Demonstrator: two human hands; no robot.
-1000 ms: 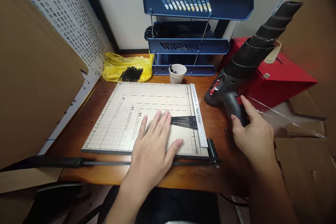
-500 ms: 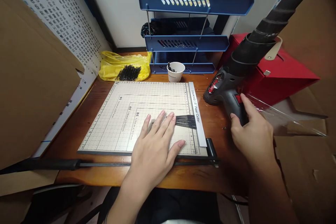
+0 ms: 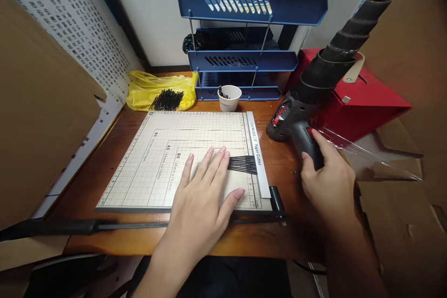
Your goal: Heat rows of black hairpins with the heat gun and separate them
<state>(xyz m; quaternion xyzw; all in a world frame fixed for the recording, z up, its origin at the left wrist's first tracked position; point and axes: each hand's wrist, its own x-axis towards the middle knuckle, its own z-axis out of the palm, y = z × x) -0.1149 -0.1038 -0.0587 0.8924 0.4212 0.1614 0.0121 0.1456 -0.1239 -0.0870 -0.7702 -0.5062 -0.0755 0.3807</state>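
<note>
My left hand (image 3: 202, 191) lies flat with fingers spread on the gridded board of a paper cutter (image 3: 129, 186). Its fingertips rest over one end of a row of thin black sticks (image 3: 243, 164). The sticks lie side by side, their far ends at the cutter's white guide strip (image 3: 257, 158); what is under my fingers is hidden. On the right, my right hand (image 3: 328, 172) is closed round the handle of a black handheld blower-like tool (image 3: 310, 84), index finger by its red switch. The tool's stepped nozzle points up and away to the right.
The cutter's blade arm (image 3: 132, 226) runs along the table's front edge. Behind stand a white paper cup (image 3: 230, 102) of black sticks, a yellow bag (image 3: 139, 95) with a black stick pile (image 3: 168, 100), and a blue tray rack (image 3: 240, 61). A red box (image 3: 366, 107) and cardboard (image 3: 387, 233) flank the right.
The camera view has shifted slightly, so most things sit a little lower and further left. Both hands keep about the same places on the board and the tool.
</note>
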